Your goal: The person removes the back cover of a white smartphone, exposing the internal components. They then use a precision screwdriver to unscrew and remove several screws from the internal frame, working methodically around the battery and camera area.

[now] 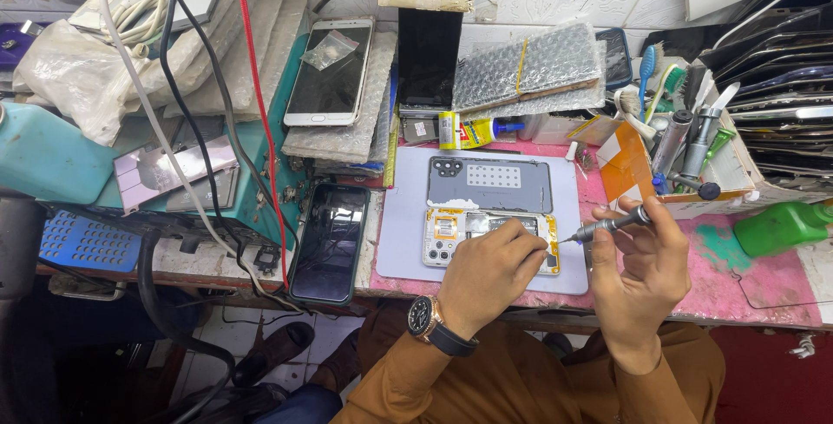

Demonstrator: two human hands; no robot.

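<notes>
Cluttered repair bench w/ grey mat (399, 242) held an opened phone (451, 235) at centre, left hand (490, 272) pressed flat on it, right hand (638, 259) at 3 o'clock pinching a screwdriver (607, 225), tip near the phone's edge; a slip could prob. gouge the board.

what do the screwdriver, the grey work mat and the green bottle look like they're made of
Screwdriver: metal, by its dull silver-grey sheen. Grey work mat: probably silicone or rubber, matte and flat. Green bottle: plastic, glossy and evenly coloured.
</notes>
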